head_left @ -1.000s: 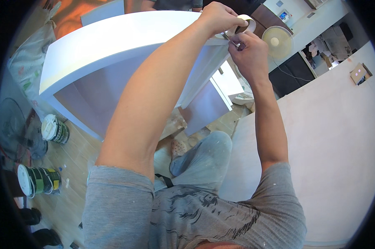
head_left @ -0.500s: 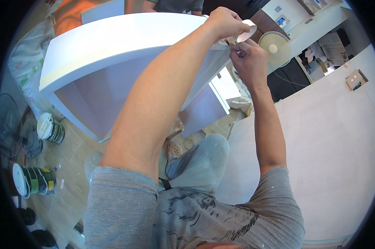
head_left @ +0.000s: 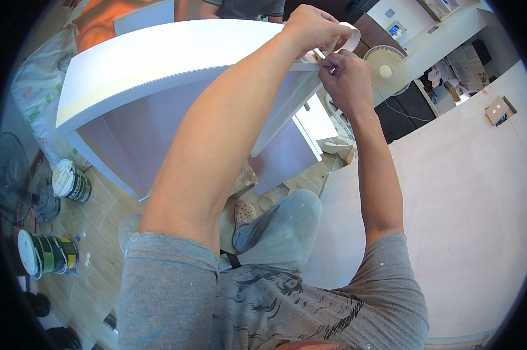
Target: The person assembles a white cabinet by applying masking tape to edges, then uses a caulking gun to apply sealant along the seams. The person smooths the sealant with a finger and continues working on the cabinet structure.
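Observation:
Up at the far right corner of a white curved cabinet [head_left: 176,44], both of my hands are close together. My left hand [head_left: 311,30] is closed around a pale roll of tape [head_left: 352,38], whose ring sticks out past the fingertips. Just below it, my right hand [head_left: 350,79] is closed, its thumb and fingers pinched at the cabinet's edge. Whatever lies in that pinch is too small to make out. A strip of pale yellow tape [head_left: 77,106] runs along the cabinet's near left end.
A broad white panel [head_left: 444,216] spans the right side, with a small box [head_left: 498,111] on it. Paint buckets [head_left: 48,254] stand on the floor at left. Beyond the cabinet are a fan [head_left: 386,70] and another person [head_left: 246,9].
Both hands have shifted slightly left along the cabinet edge, staying close together. The tape roll has tilted in my left hand.

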Demonstrator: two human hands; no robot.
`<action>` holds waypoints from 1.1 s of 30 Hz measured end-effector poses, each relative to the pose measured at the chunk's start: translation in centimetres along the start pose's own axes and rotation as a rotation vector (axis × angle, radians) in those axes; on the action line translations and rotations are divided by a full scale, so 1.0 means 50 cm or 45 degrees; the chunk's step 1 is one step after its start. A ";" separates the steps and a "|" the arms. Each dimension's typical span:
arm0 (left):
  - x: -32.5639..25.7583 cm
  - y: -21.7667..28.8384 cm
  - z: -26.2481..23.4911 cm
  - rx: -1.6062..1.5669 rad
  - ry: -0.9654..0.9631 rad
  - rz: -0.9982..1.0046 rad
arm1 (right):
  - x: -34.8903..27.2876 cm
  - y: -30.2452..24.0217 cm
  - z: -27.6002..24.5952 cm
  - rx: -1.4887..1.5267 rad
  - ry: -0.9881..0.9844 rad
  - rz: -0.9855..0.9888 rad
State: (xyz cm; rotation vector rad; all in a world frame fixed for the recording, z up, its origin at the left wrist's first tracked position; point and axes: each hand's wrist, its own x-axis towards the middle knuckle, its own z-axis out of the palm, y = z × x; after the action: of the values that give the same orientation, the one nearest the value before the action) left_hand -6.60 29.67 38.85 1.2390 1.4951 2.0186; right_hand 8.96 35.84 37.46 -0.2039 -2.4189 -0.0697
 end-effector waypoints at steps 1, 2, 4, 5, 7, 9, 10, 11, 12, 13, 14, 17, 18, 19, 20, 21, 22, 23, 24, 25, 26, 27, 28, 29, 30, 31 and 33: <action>-0.005 0.011 -0.002 -0.071 -0.011 -0.013 | -0.002 0.002 -0.001 -0.003 -0.002 0.009; -0.004 0.011 -0.001 -0.147 0.026 0.049 | 0.002 -0.001 -0.003 -0.004 -0.002 0.010; 0.002 0.011 0.002 -0.315 0.115 0.123 | -0.007 0.001 -0.015 0.074 0.138 0.028; 0.008 0.011 0.003 -0.402 0.157 0.164 | -0.014 0.007 -0.026 0.110 0.211 0.035; 0.019 0.010 -0.008 -0.435 0.239 0.247 | -0.028 0.015 -0.043 0.330 0.341 0.203; 0.028 0.004 -0.018 -0.431 0.279 0.317 | -0.043 0.006 -0.066 0.579 0.436 0.368; 0.019 -0.007 -0.022 -0.174 0.473 0.368 | -0.048 0.004 -0.069 0.669 0.401 0.375; 0.010 -0.013 -0.011 0.171 0.453 0.404 | -0.067 0.021 -0.069 0.706 0.443 0.411; -0.003 -0.015 -0.004 0.519 0.427 0.440 | -0.090 0.044 -0.060 0.746 0.489 0.449; -0.017 -0.019 0.001 0.868 0.402 0.477 | -0.113 0.066 -0.051 0.787 0.533 0.485; -0.041 -0.011 -0.004 1.143 0.296 0.573 | -0.143 0.076 -0.040 0.826 0.581 0.533; -0.110 0.018 -0.037 1.628 -0.020 0.569 | -0.230 0.074 0.031 0.995 0.667 0.721; -0.121 0.027 -0.042 1.728 -0.123 0.515 | -0.263 0.068 0.058 0.975 0.630 0.815; -0.122 0.031 -0.040 1.729 -0.168 0.519 | -0.299 0.065 0.092 0.959 0.592 0.909; -0.121 0.031 -0.034 1.722 -0.215 0.522 | -0.344 0.068 0.131 0.955 0.548 0.930; -0.120 0.033 -0.030 1.716 -0.261 0.518 | -0.391 0.068 0.174 0.954 0.498 0.948; -0.119 0.033 -0.026 1.744 -0.279 0.519 | -0.440 0.063 0.221 1.009 0.478 1.007; -0.116 0.035 -0.022 1.776 -0.297 0.520 | -0.478 0.053 0.262 1.067 0.456 1.065; -0.117 0.034 -0.015 1.799 -0.322 0.516 | -0.510 0.039 0.285 1.038 0.392 1.073; -0.115 0.035 -0.009 1.817 -0.343 0.522 | -0.540 0.027 0.307 1.009 0.328 1.081; -0.118 0.041 -0.007 1.834 -0.355 0.522 | -0.546 0.009 0.306 0.980 0.255 1.081; -0.121 0.043 -0.005 1.850 -0.369 0.523 | -0.544 0.005 0.303 0.971 0.276 1.025; -0.123 0.038 -0.007 1.874 -0.365 0.564 | -0.537 0.008 0.301 0.961 0.298 0.970; -0.126 0.034 -0.008 1.890 -0.357 0.617 | -0.527 0.013 0.294 0.940 0.328 0.911; -0.127 0.031 -0.006 1.906 -0.351 0.672 | -0.530 0.017 0.300 0.945 0.314 0.924; -0.126 0.027 -0.002 1.929 -0.339 0.666 | -0.534 0.021 0.306 0.951 0.300 0.938; -0.129 0.023 0.005 1.964 -0.299 0.643 | -0.531 0.019 0.294 0.959 0.250 0.953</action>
State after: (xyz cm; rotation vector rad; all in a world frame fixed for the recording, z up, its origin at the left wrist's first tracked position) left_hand -2.50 24.86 37.03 2.3625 2.8485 0.4489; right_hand 19.35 34.94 8.96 -0.6815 -1.8750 1.0722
